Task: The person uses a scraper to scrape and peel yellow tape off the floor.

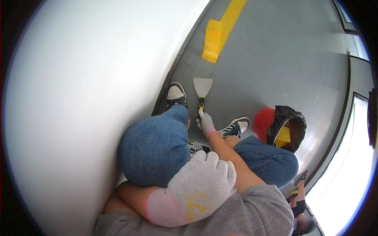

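My right hand (205, 121), in a pale glove, is closed round the black and yellow handle of a wide-bladed scraper (202, 86). The blade lies over the grey floor, pointing away from me. Beyond it a loose, folded strip of yellow floor tape (212, 39) overlaps a straight yellow floor line (233, 13). My left hand (203, 184), also gloved, is bent across my front with its back to the camera. Its fingers are curled and its palm is hidden. Below my right hand, a panel with knobs (198, 146) shows partly between my legs.
A white wall (97, 59) with a dark skirting (174, 63) runs along the left. At the right stands a red woven basket (262, 124) with a black bin liner (299, 124) and yellow material (283, 137) inside. Another person (299, 203) is at the lower right, near windows.
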Motion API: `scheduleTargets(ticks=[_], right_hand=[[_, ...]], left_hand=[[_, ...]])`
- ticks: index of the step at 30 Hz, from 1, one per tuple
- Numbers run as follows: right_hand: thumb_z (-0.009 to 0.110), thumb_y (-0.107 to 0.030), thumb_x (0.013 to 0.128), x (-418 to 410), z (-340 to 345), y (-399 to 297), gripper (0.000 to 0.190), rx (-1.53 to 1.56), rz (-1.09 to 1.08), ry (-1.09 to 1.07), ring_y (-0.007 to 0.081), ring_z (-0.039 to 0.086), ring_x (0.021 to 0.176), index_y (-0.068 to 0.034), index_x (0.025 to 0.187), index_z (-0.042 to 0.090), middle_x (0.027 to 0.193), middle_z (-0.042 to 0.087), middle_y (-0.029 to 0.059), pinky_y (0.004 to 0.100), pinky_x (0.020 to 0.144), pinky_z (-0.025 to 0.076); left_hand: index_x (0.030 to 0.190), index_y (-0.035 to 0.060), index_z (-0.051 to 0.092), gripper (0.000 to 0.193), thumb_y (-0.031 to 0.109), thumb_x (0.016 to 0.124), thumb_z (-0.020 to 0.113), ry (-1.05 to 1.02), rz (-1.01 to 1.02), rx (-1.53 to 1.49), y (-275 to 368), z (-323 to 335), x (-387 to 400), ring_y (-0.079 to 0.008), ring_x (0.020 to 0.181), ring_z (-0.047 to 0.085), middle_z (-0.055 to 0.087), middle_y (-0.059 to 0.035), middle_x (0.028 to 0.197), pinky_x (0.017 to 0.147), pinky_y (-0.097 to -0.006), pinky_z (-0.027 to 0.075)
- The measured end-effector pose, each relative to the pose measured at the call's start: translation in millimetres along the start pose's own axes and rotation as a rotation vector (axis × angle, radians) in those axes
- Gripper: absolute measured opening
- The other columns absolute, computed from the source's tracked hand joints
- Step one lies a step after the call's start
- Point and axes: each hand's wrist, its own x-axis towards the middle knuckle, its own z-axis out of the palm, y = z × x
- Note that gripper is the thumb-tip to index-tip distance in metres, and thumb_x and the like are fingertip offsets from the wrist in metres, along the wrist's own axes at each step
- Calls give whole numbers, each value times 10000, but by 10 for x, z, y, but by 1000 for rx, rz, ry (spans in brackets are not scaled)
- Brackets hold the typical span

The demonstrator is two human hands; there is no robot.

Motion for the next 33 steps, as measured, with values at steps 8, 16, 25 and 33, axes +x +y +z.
scheduleTargets(ticks=[8,16,25,33], right_hand=[[513,-518,921,250,348,-1149,450,128,-156,12,103,369,388,-77,845,552,561,464,-12,259,363,266],[503,-478,935,202,174,-1146,420,179,-193,-18,88,355,378,-70,844,544,550,443,-19,250,351,250],[499,-495,921,-138,93,252,405,24,5,41,132,419,391,-98,891,577,565,495,11,279,375,325],[525,-485,915,354,3,-745,423,-42,-167,34,135,418,387,-67,864,571,550,489,20,289,378,315]], left_hand=[[1053,-40,592,480,369,804,617,9,-27,-4,-23,-7,-4,-251,802,578,574,-106,805,728,-377,463],[1060,-41,591,460,343,808,603,40,-11,-7,-29,7,-14,-256,802,580,573,-110,808,729,-377,464],[1059,-43,592,448,330,810,596,76,10,-27,-24,38,-24,-266,822,588,579,-120,820,751,-388,470],[1056,-38,596,470,364,814,607,40,-14,-4,-17,-2,-8,-245,792,576,569,-101,797,705,-370,457]])
